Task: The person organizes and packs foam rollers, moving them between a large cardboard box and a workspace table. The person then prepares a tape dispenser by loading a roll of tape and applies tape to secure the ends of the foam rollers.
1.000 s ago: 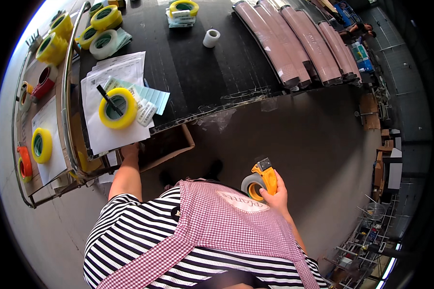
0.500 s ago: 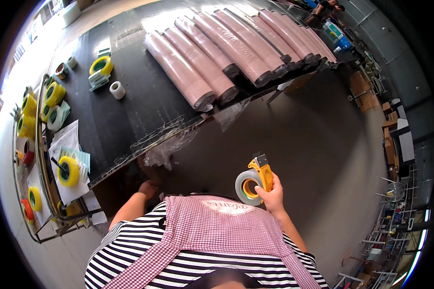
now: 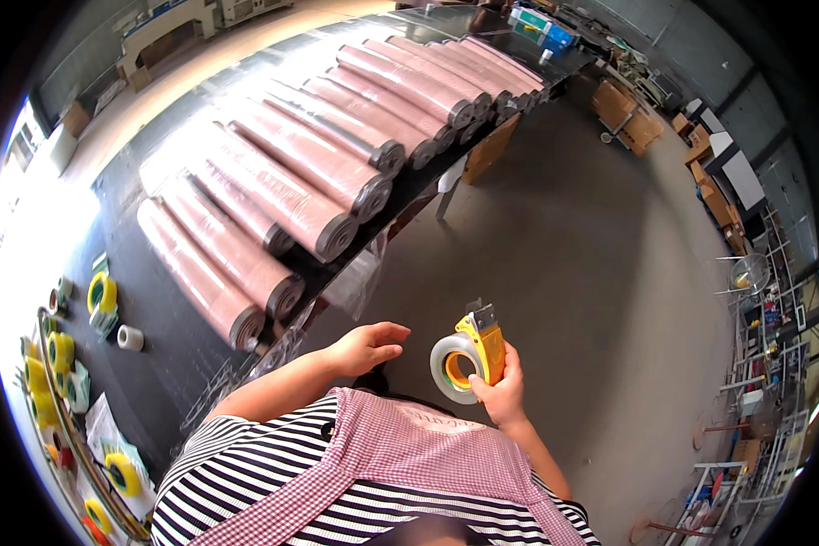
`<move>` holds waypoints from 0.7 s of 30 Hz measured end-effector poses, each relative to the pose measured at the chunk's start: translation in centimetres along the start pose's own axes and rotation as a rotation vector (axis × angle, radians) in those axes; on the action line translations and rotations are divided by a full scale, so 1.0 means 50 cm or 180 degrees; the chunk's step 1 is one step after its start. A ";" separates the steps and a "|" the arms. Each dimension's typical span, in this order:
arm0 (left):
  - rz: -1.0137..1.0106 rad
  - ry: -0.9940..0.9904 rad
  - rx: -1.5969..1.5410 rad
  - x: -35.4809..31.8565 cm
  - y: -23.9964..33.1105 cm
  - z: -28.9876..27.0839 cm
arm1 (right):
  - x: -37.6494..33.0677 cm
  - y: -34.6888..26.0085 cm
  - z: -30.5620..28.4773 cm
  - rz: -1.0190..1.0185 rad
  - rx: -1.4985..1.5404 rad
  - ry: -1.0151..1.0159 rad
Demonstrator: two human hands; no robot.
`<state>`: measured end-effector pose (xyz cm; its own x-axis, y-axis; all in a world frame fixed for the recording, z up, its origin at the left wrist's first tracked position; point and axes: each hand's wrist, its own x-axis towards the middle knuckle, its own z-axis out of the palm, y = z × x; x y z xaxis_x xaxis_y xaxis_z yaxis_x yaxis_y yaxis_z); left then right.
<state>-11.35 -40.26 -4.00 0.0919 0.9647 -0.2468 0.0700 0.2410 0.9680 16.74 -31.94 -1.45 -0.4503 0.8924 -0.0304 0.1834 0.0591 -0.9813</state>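
A yellow tape dispenser [image 3: 488, 344] carrying a roll of clear tape [image 3: 448, 360] is in my right hand [image 3: 502, 389], held in front of my apron with its metal cutting end up. My left hand [image 3: 370, 348] is in front of me, left of the dispenser, its fingers stretched out and nothing in them. Past it, on the long black table [image 3: 123, 378], lie several plastic-wrapped pinkish rolls [image 3: 282, 187] side by side, their round dark ends toward me. The roll [image 3: 211, 287] nearest my left arm lies at the left end of the row.
Yellow tape rolls [image 3: 61, 352] and papers [image 3: 109, 423] stand on and around a metal-framed rack at the left. A small white roll [image 3: 130, 338] sits on the table. Clear plastic scraps [image 3: 359, 282] hang from the table edge. Cardboard [image 3: 628, 118] and metal racks line the right side.
My left hand has come up and right from beside the table, fingers now extended. My view has turned right, so the rolls appear further left. My right hand still holds the dispenser.
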 end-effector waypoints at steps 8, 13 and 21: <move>0.0164 -0.0087 0.1063 0.537 0.112 0.002 | 0.217 0.029 -0.119 0.0225 0.0198 0.0847; 0.0572 -0.0122 0.1879 0.785 0.248 0.000 | 0.313 0.028 -0.205 0.0235 0.0583 0.1473; 0.0297 -0.0487 0.0998 1.004 0.321 -0.006 | 0.590 0.086 -0.404 0.0107 0.0128 0.1216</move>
<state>-5.94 12.05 -0.86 0.2583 0.9482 -0.1849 0.3533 0.0854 0.9316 21.91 3.66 -2.74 -0.0852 0.9964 0.0029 0.1547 0.0161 -0.9878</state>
